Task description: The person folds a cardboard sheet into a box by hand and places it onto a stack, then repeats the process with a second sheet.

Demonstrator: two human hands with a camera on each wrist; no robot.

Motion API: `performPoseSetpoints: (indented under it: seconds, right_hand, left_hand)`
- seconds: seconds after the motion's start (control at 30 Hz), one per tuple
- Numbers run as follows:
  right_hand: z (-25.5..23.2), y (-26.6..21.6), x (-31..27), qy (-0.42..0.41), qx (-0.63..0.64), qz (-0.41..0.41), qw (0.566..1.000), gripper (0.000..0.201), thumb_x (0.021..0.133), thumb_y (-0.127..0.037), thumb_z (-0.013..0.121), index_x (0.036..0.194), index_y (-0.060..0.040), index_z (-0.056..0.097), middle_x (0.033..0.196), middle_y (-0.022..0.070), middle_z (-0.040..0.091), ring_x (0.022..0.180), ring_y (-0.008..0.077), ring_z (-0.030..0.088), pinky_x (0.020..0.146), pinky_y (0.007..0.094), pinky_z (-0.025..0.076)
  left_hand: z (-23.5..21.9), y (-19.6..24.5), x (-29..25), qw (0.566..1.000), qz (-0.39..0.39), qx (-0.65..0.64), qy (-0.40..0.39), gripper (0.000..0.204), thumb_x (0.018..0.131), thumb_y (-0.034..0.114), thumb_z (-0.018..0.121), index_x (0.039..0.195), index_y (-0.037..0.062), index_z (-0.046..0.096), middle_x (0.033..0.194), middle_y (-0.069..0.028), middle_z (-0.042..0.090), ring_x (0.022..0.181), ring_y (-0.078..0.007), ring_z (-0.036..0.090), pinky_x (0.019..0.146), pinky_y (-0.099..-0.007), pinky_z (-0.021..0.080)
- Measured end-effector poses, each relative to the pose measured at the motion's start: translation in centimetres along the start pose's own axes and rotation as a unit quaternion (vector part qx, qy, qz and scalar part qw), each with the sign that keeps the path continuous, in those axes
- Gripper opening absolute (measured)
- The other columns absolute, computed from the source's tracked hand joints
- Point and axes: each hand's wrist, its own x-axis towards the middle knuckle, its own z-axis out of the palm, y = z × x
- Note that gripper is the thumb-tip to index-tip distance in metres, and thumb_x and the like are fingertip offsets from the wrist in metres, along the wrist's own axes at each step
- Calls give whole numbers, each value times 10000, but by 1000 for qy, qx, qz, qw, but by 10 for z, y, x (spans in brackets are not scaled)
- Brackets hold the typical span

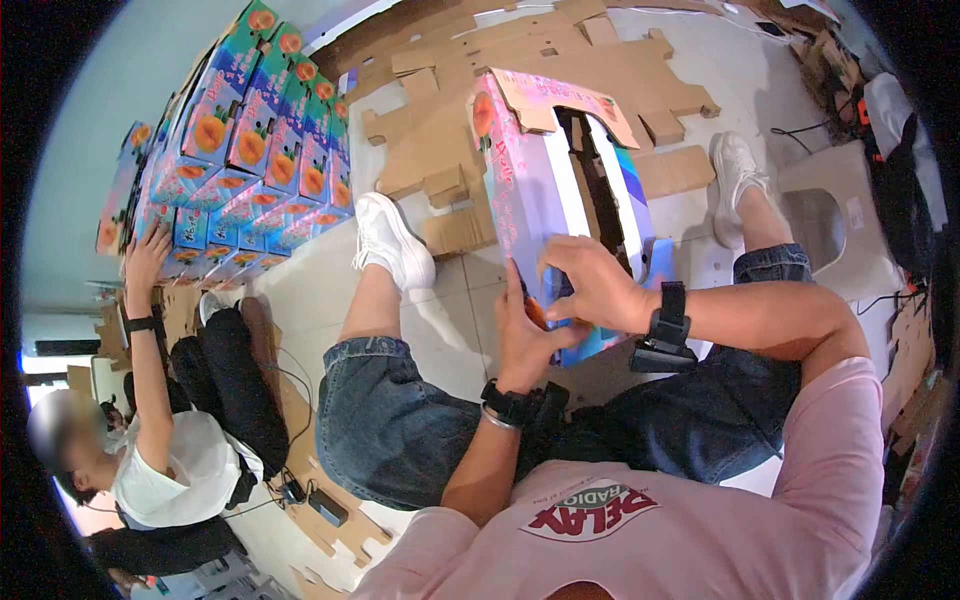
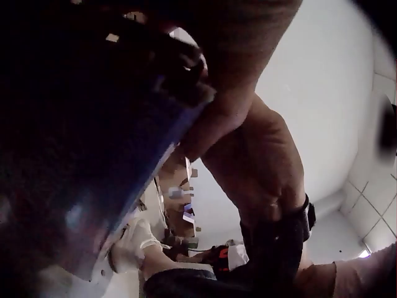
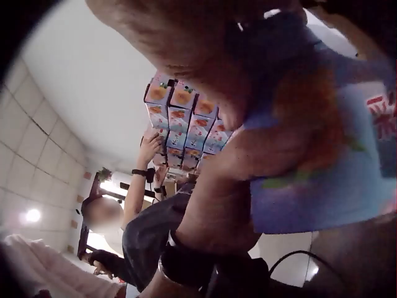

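Note:
A colorful carton (image 1: 515,190) with fruit pictures stands between the person's legs, its upper brown flaps spread around a long opening. At its near left corner, the left hand (image 1: 530,335) grips the side, thumb across the near end. The right hand (image 1: 600,285) is bent over the same near end, fingers curled at the edge beside the left hand. In the right wrist view the left hand (image 3: 254,161) lies across the carton's printed face (image 3: 347,180), below the right hand (image 3: 180,49). The left wrist view is dark; the carton (image 2: 124,167) hides the fingertips there.
Stacked printed cartons (image 1: 245,145) stand at the left, where another person's hand (image 1: 148,255) touches them. Flattened cardboard (image 1: 450,110) covers the floor beyond. White shoes (image 1: 390,245) flank the carton. A chair (image 1: 835,220) and dark bags are at the right; cables lie on the left floor.

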Motion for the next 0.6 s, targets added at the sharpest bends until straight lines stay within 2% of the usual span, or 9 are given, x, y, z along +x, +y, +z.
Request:
performPoseSetpoints:
  seconds: [0.07, 0.13, 0.17, 0.23, 0.3, 0.4, 0.43, 0.53, 0.6]
  right_hand:
    - [-5, 0, 3, 86, -6, -107, 991, 561, 563, -132, 814, 1060, -17, 581, 971, 165, 557, 943, 332, 548, 806, 384, 449]
    - [-20, 6, 5, 101, 39, -102, 989, 590, 599, -152, 819, 1113, -26, 558, 1017, 140, 543, 971, 284, 535, 818, 371, 440]
    - [-32, 8, 7, 116, 83, -98, 985, 619, 635, -173, 824, 1166, -36, 535, 1062, 115, 529, 999, 236, 522, 831, 357, 432]
    - [-65, 5, 7, -27, 195, 36, 980, 409, 782, -219, 775, 1092, -24, 592, 956, 10, 572, 900, 87, 530, 779, 260, 442]
    - [-92, -2, -3, -154, 292, 55, 942, 319, 800, -278, 748, 911, 12, 675, 801, 49, 648, 749, 115, 592, 679, 264, 477]
    - [-110, -11, -28, -392, 245, 99, 881, 339, 846, -338, 712, 878, -1, 699, 782, 35, 665, 706, 91, 599, 665, 253, 478]
    - [-108, -16, -38, -381, 239, 164, 878, 415, 840, -407, 708, 914, 0, 690, 772, 39, 665, 720, 108, 616, 659, 244, 478]
    - [-81, 12, -51, -325, 242, 159, 900, 471, 838, -428, 703, 1061, -18, 647, 908, 56, 673, 840, 121, 627, 749, 263, 482]
    - [-73, -2, -50, -106, 452, 286, 839, 523, 834, -424, 704, 1189, -61, 579, 1086, 45, 642, 965, 129, 597, 860, 312, 449]
  left_hand:
    - [-1, 5, 3, 997, 0, -70, -9, 1175, 522, 191, 852, 1460, -40, 183, 1093, -132, 504, 977, -250, 549, 875, -346, 462]
    - [-6, 38, 0, 963, -22, -267, -13, 943, 585, 112, 799, 1393, -8, 328, 1113, -116, 559, 1010, -221, 574, 872, -342, 483]
    - [-9, 34, 1, 963, -18, -269, -13, 943, 585, 112, 799, 1393, -8, 328, 1113, -116, 559, 1010, -221, 574, 872, -342, 483]
    - [-17, 25, 0, 950, -57, -307, 12, 771, 637, 56, 738, 1331, 25, 401, 1181, -122, 562, 1098, -231, 557, 918, -363, 475]
    - [-20, 30, 0, 942, -66, -329, 14, 755, 664, 62, 714, 1344, 22, 387, 1182, -111, 556, 1094, -230, 557, 949, -364, 455]
    - [-19, 41, 5, 930, -27, -362, 52, 746, 675, 69, 707, 1345, 23, 382, 1198, -109, 540, 1102, -231, 549, 969, -365, 438]
    - [-16, 48, 9, 931, -2, -358, 73, 751, 679, 70, 704, 1350, 22, 372, 1210, -111, 531, 1109, -232, 543, 969, -366, 437]
    - [-5, 68, 13, 926, 37, -366, 90, 758, 685, 73, 709, 1355, 21, 358, 1229, -115, 512, 1128, -229, 526, 971, -370, 433]
    - [7, 74, 14, 921, 50, -377, 87, 761, 687, 75, 716, 1354, 22, 354, 1237, -117, 503, 1139, -225, 515, 973, -372, 430]
